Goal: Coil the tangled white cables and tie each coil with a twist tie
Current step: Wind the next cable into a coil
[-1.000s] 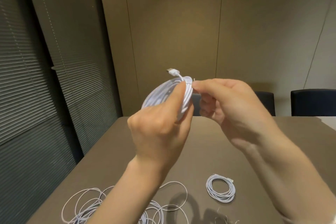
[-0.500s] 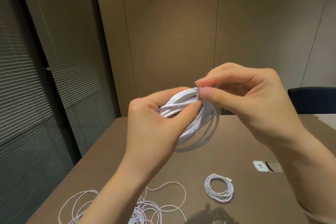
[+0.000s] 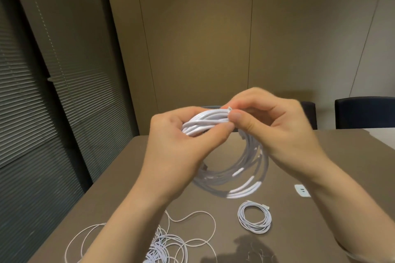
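holding the coiled white cable up above the table, we have both hands clamped on the top of its loop. our left hand curls round the bundled strands, thumb across the front and fingers behind, gripping them tight. our right hand meets it just beside, its thumb and forefinger pinching a small white twist tie at the crest of the bundle; how far the tie is wound we cannot tell, since our fingertips cover most of it. the rest of the coil hangs down between our wrists, clear of the tabletop. below it, near our right forearm, a smaller finished coil lies flat on the table. near our left forearm lies a loose tangle of white cables. a small white socket plate sits in the table at the right. dark chairs stand at the far edge, closed blinds at the left.
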Tool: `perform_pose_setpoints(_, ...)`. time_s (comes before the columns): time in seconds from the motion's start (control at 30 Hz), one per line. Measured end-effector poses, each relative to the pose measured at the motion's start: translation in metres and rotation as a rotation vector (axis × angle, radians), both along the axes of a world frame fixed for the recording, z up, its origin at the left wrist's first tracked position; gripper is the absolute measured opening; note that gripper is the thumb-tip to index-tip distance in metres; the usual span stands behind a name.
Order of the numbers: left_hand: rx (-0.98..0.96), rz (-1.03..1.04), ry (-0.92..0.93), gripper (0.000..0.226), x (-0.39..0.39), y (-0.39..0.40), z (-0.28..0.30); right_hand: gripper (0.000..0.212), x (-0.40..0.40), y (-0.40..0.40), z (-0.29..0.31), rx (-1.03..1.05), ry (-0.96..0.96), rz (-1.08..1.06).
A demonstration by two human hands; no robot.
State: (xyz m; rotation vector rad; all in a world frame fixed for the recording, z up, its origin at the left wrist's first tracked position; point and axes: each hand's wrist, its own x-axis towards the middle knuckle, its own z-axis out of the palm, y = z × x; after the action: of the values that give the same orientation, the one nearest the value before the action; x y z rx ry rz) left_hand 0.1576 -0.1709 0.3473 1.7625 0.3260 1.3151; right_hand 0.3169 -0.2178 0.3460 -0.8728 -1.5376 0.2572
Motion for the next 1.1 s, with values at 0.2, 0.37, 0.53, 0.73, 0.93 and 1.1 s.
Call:
perform_pose_setpoints(0.2, -0.484, -0.056, 0.014, 0.01, 0.024, 0.026, -0.018, 0.046, 0.018, 0.009, -0.026, -0.385, 0.231, 0.144)
perform_pose_setpoints(0.37, -0.878, -0.065, -0.057, 0.017, 0.048, 0.055, -0.048, 0.038, 0.033, 0.009, -0.067, -0.692, 0.269, 0.093)
perform_pose_setpoints(0.53, -1.092, -0.214, 0.086, 0.031, 0.066, 0.069, -0.081, 0.022, 0.047, 0.016, -0.095, -0.732, 0.341, -0.092)
perform_pose_setpoints(0.73, -1.136, -0.275, 0.258, 0.021, 0.089, 0.09, -0.123, 0.016, 0.088, 0.028, -0.138, -0.872, 0.517, -0.164)
perform_pose_setpoints(0.93, -1.231, -0.229, 0.316, 0.007, 0.124, 0.108, -0.191, 0.008, 0.121, 0.043, -0.196, -0.964, 0.625, -0.29)
perform_pose_setpoints(1.1, -1.259, -0.156, 0.406, 0.015, 0.164, 0.117, -0.25, 0.005, 0.136, 0.054, -0.25, -1.018, 0.714, -0.442)
